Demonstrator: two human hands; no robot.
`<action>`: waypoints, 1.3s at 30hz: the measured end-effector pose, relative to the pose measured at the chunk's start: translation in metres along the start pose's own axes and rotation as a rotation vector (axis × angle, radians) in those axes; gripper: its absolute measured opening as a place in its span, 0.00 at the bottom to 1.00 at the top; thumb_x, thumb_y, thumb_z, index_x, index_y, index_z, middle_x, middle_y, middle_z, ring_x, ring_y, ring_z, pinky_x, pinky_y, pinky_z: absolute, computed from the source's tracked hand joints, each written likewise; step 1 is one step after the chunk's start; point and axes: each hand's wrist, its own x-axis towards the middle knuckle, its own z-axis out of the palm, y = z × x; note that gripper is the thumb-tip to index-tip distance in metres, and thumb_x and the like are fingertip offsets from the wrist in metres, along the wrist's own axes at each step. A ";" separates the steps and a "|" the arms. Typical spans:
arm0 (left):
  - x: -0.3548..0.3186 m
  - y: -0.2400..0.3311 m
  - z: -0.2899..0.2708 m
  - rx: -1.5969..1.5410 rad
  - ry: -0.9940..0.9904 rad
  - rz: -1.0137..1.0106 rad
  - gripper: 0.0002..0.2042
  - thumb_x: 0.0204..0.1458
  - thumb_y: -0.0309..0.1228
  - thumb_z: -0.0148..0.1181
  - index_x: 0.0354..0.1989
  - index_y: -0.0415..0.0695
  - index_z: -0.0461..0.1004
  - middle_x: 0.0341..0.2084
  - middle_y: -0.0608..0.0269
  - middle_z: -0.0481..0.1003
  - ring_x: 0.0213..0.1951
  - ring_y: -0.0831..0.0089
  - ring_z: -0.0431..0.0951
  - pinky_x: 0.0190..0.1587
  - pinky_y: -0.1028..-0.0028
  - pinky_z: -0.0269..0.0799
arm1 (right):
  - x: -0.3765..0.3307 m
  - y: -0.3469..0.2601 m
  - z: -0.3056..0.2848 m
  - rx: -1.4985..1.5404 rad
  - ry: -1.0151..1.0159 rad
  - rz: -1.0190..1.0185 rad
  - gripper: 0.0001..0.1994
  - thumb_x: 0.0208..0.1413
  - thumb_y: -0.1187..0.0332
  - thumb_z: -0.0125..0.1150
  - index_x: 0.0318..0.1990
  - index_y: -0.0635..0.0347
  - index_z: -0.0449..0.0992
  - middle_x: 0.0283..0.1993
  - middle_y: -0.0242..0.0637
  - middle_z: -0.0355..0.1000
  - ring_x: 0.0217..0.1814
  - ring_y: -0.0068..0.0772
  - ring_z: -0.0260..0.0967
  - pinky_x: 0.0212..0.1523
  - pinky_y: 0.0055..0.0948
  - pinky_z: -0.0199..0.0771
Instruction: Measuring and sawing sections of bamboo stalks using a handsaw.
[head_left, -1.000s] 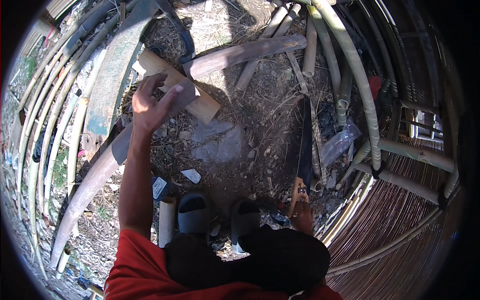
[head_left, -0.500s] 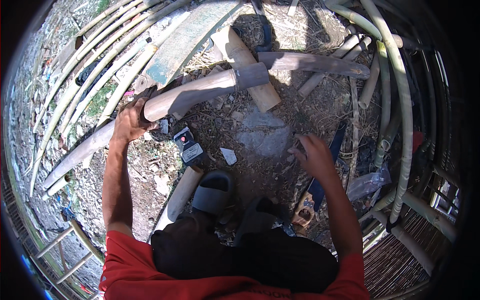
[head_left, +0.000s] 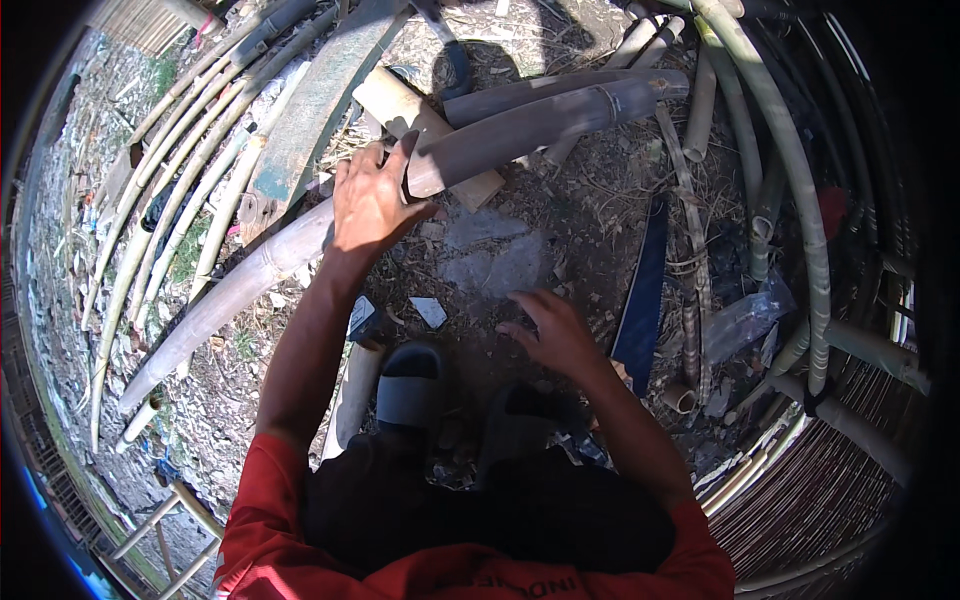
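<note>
My left hand (head_left: 370, 208) is closed over a thick brownish bamboo pole, near the cut end of a bamboo section (head_left: 540, 125) that stretches to the upper right. A paler bamboo length (head_left: 225, 300) runs from under this hand to the lower left; the hand hides how the two meet. My right hand (head_left: 552, 335) hovers empty over the dirt, fingers loosely apart. To its right lies a handsaw (head_left: 642, 300) with a dark blade, its handle mostly hidden by my right forearm. A short, split-looking bamboo piece (head_left: 395, 105) lies beneath the section.
Long bamboo poles (head_left: 190, 195) lie at the left, beside a weathered plank (head_left: 325, 110). More poles (head_left: 780, 130) curve along the right, near a clear plastic bag (head_left: 745, 320). A flat stone slab (head_left: 490, 250), a white chip (head_left: 430, 312) and a boxy labelled object (head_left: 362, 318) lie ahead of my feet.
My left hand has moved right and farther away, and the upper bamboo section has shifted right with it. More of the lower length shows. My right hand stays empty.
</note>
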 end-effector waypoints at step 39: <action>-0.151 -0.064 0.040 -1.846 -0.747 -0.531 0.23 0.53 0.27 0.58 0.59 0.40 0.69 0.48 0.53 0.77 0.48 0.55 0.81 0.48 0.52 0.81 | 0.004 -0.054 0.048 0.234 -0.216 -0.042 0.28 0.68 0.50 0.62 0.66 0.61 0.72 0.58 0.52 0.75 0.58 0.57 0.76 0.59 0.47 0.75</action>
